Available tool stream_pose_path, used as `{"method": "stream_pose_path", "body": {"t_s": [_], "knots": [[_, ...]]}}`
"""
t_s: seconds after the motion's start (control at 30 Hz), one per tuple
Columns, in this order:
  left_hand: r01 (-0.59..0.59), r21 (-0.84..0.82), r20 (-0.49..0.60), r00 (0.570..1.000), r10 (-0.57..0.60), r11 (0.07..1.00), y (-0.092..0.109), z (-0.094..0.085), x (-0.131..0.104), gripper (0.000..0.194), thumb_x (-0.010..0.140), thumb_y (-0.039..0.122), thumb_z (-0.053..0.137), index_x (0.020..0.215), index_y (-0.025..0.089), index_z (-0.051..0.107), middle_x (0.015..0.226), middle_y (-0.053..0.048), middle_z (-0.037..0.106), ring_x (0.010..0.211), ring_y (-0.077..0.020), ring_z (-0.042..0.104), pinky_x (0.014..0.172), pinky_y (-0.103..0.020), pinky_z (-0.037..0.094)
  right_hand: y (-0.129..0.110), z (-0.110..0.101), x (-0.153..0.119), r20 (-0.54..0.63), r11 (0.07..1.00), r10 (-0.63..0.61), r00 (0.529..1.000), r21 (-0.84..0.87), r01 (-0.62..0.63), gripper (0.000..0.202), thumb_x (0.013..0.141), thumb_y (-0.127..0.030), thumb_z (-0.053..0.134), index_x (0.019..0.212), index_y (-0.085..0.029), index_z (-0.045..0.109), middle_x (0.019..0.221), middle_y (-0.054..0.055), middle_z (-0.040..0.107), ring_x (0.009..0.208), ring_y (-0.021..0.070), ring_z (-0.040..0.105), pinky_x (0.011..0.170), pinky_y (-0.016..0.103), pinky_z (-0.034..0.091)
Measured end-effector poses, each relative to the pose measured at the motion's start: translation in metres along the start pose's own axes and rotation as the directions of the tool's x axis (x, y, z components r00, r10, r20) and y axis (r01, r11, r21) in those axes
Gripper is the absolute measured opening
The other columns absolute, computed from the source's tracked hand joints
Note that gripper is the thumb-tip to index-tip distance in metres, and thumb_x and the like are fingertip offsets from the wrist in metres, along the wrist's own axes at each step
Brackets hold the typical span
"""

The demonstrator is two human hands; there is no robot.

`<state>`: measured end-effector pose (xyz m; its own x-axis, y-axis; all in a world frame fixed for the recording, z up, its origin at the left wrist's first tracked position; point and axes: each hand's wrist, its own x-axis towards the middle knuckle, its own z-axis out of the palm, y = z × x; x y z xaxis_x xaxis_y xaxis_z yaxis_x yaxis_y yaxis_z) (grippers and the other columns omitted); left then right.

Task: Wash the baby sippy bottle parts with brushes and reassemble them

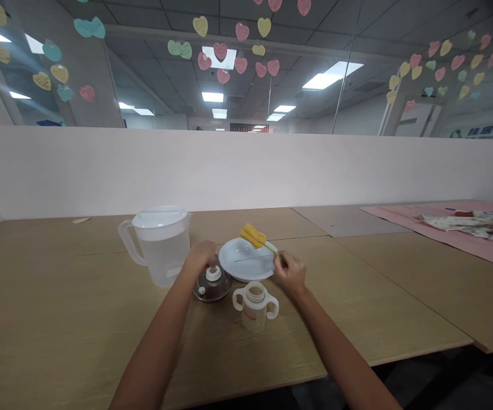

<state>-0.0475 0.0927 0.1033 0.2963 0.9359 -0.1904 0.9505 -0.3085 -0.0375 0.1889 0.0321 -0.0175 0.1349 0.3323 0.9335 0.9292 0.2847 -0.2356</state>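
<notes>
Forearms: two bare forearms come in from the bottom edge, nearest the camera, and slant inward over the table.
Right hand: the right hand is closed, thumb and fingers pinching the green handle of a sponge brush.
Left hand: the left hand is bunched with its fingers pointing down, at a white ring-shaped piece; whether it grips that piece or only touches it, I cannot tell.
Sponge brush: its yellow head points up and to the left, over the far side of a white bowl.
White bowl: sits on the table between the two hands, its right rim just beside the right hand.
Dark dish: a round, dark dish lies under the left hand, just left of the bowl; it bears the ring-shaped piece and a small white piece near its front edge.
Bottle: a clear bottle with two white handles stands upright and uncapped in front of the bowl, red marking on its side.
Pitcher: a translucent pitcher, white lid on, stands left of the left hand, handle to the left.
Table: wood-toned table; far right, a pink cloth with patterned fabric on it.
Behind: a white wall, then glass dotted with heart-shaped notes.
</notes>
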Motion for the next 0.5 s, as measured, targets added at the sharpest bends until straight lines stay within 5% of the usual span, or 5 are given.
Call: {"method": "stream_pose_path", "body": {"t_s": [0.33, 0.5], "knots": [[0.013, -0.013, -0.015, 1.000, -0.013, 1.000, 0.004, 0.001, -0.005, 0.014, 0.062, 0.018, 0.062, 0.070, 0.009, 0.070, 0.078, -0.016, 0.071, 0.069, -0.0214, 0.066, 0.062, -0.025, 0.049, 0.000, -0.001, 0.001, -0.010, 1.000, -0.010, 1.000, -0.004, 0.010, 0.028, 0.086, -0.030, 0.045, 0.070, -0.016, 0.062, 0.048, -0.002, 0.051, 0.044, 0.0087, 0.044, 0.049, 0.021, 0.032], [0.007, -0.018, -0.092, 0.996, -0.008, 1.000, 0.011, -0.020, -0.027, 0.026, 0.072, 0.025, 0.057, 0.086, 0.007, 0.069, 0.092, -0.021, 0.069, 0.082, -0.0245, 0.065, 0.070, -0.028, 0.048, 0.001, 0.000, 0.000, -0.012, 1.000, -0.006, 1.000, 0.001, 0.006, 0.027, 0.086, -0.030, 0.045, 0.071, -0.016, 0.063, 0.049, -0.002, 0.051, 0.045, 0.0087, 0.044, 0.049, 0.021, 0.032]]}}
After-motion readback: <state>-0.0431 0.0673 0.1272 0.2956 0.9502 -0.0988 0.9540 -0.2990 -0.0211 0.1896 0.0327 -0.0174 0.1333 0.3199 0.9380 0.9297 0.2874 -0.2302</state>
